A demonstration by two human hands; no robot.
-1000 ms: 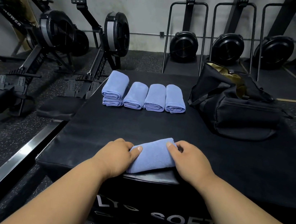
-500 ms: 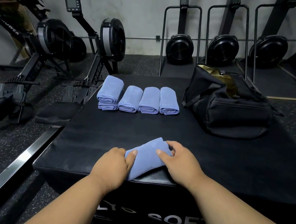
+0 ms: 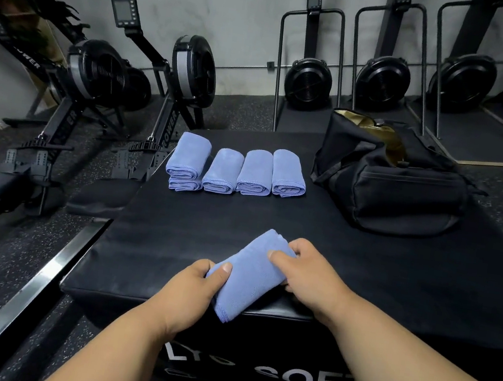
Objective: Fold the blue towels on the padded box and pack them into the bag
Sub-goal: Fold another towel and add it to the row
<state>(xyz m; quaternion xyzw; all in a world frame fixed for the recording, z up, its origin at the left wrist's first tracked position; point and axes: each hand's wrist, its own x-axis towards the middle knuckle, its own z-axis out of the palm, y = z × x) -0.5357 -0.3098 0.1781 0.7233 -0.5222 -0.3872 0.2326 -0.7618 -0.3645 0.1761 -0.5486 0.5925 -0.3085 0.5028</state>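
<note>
Rowing machines [image 3: 99,74] are lining the gym wall behind the padded box [image 3: 359,284], where a folded blue towel [image 3: 248,276] is being gripped by the left hand [image 3: 192,291] and right hand [image 3: 306,277] at the near edge (probably for lifting), while the finished rolls [image 3: 234,169] are lying beside the open bag [image 3: 388,182].

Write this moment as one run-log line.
stage: folding | both hands, left and right, grip blue towel | five folded towels on padded box | bag open
</note>
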